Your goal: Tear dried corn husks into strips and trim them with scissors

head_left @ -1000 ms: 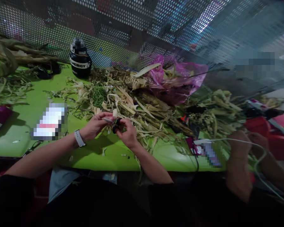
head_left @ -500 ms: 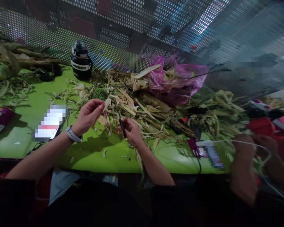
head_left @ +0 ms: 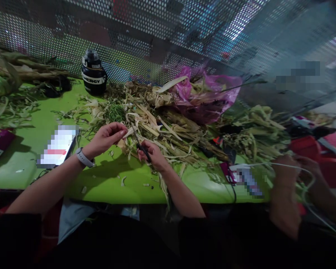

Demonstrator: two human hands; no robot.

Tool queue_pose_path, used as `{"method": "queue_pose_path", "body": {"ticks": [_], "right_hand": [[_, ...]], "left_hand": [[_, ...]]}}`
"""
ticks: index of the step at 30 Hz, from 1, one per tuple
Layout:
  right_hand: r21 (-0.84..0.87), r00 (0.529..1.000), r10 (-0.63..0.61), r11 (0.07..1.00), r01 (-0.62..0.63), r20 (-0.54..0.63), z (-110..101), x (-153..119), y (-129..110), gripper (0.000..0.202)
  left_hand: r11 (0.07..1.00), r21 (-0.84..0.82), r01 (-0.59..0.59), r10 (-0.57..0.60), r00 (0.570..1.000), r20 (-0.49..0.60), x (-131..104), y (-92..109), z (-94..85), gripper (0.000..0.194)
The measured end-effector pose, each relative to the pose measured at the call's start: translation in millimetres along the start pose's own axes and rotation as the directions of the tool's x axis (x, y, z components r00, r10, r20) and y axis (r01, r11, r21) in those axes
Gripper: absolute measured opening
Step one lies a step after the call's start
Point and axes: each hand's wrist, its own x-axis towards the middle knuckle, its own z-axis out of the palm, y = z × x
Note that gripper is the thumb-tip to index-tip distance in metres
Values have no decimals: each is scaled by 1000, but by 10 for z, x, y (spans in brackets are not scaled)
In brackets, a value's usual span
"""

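My left hand [head_left: 105, 139] is closed in a pinch on a pale strip of dried husk [head_left: 130, 131], which sticks out to the right of the fingertips. Just right of it, my right hand [head_left: 156, 155] grips dark scissors [head_left: 142, 147]. Their blades point up and left, close by the strip; whether they touch it I cannot tell. Behind both hands spreads a heap of dried husks and leaves [head_left: 170, 129], with a tuft of greener shreds [head_left: 115, 112] on its left side.
On the green table [head_left: 100, 190] a phone [head_left: 60, 144] lies left of my left arm. A black bottle [head_left: 93, 74] and a pink plastic bag [head_left: 210, 97] stand along the perforated metal screen [head_left: 145, 41]. A co-worker's arms [head_left: 287, 194] and a white cable [head_left: 282, 164] are at right.
My left hand has come slightly right and down with the husk strip. The scissors have swung leftward, their blades now nearer the strip. The whole view has shifted a little.
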Motion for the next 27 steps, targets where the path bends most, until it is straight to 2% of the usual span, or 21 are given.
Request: {"method": "queue_pose_path", "body": {"ticks": [5,8,11,14,16,18,22,25,27], "right_hand": [[12,995,-9,1000,10,-96,-19,31,29,46],[-70,974,-60,997,46,-218,-116,63,22,44],[-335,897,-209,939,74,-389,-303,126,25,41],[-665,789,-431,746,38,-437,-518,192,55,43],[-777,740,-517,629,-12,-430,-642,224,89,45],[-803,739,-500,588,-93,-452,-742,253,134,47],[-757,765,-360,606,-242,-533,-896,333,256,43],[-730,773,-345,650,-212,-532,-935,382,310,38],[-732,744,-416,666,-142,-523,-878,369,291,38]], "left_hand": [[999,36,15,-13,998,-69,28,-16,-32,25],[999,38,14,-10,995,-100,37,-37,-37,29],[1000,-15,16,-17,995,-99,38,-50,-25,33],[989,-145,25,-40,994,-102,37,-58,-7,36],[969,-241,51,-79,991,-104,38,-61,4,39],[947,-311,77,-118,986,-115,40,-61,15,39],[941,-334,58,-106,986,-128,33,-61,38,35],[968,-252,-9,-21,993,-119,13,-71,49,32],[987,-147,-68,51,992,-112,-3,-87,57,26]]}}
